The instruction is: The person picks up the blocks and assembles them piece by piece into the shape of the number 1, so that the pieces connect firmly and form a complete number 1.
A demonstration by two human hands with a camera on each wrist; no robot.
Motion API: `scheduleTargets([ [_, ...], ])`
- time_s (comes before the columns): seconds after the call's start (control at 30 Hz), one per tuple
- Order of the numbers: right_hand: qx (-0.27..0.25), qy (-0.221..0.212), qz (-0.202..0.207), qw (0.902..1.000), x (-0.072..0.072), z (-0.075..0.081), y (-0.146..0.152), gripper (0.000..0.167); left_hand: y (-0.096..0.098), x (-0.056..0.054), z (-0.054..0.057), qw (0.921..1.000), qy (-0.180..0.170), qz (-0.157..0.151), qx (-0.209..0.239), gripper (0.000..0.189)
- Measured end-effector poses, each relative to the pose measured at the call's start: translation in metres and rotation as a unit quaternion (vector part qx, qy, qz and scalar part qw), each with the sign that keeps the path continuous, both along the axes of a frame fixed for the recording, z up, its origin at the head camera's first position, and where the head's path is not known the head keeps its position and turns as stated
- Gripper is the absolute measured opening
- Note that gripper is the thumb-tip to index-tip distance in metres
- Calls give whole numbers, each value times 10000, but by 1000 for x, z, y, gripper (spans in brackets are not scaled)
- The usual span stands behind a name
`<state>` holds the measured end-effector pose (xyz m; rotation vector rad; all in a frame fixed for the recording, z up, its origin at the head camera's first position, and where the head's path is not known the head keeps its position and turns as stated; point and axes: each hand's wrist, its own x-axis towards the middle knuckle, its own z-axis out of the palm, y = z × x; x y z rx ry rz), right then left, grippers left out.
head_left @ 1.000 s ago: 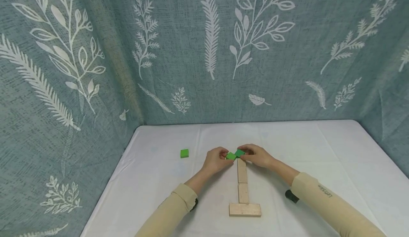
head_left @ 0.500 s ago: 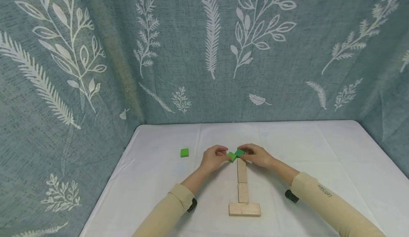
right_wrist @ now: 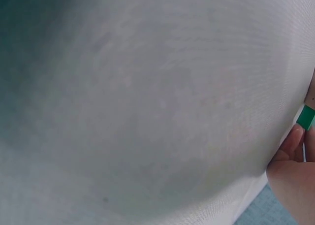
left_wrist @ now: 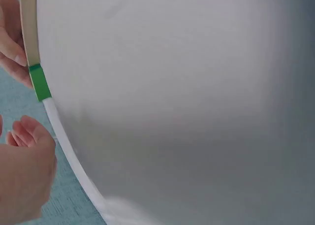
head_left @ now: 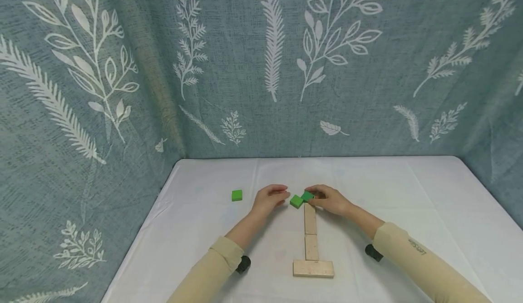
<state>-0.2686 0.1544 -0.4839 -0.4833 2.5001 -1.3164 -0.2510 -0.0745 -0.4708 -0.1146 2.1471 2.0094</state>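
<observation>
Thumb and fingers of my right hand pinch a dark green block at the far end of a wooden column; the right wrist view shows this green block at the fingertips. A lighter green block lies turned at an angle, its corner against the dark one. Just left of it, my left hand holds nothing, its fingers loosely bent and apart from the block. The column is two wooden blocks end to end, a far one and a near one.
A wooden block lies crosswise at the column's near end. Another light green block sits alone to the left on the white-covered table. A patterned blue-green curtain hangs behind the table's back edge.
My left hand has let go of the lighter green block and drawn back to the left. That block has turned slightly and stays beside the dark one. The right hand keeps its place.
</observation>
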Motion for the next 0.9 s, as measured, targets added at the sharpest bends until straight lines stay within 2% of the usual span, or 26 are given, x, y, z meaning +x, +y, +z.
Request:
scheduleTargets([
  [0.2,10,-91,-30,10000,1,2,0,42,-10,0,1,9993,-255,95,236,35],
  [0.47,-102,-135,73,9998,2,3,0,44,-26,0,1,9986,-268,266,367,35],
  [0.9,-61,-127,115,9998,4,2,0,44,-56,2,8,9961,-263,570,618,37],
])
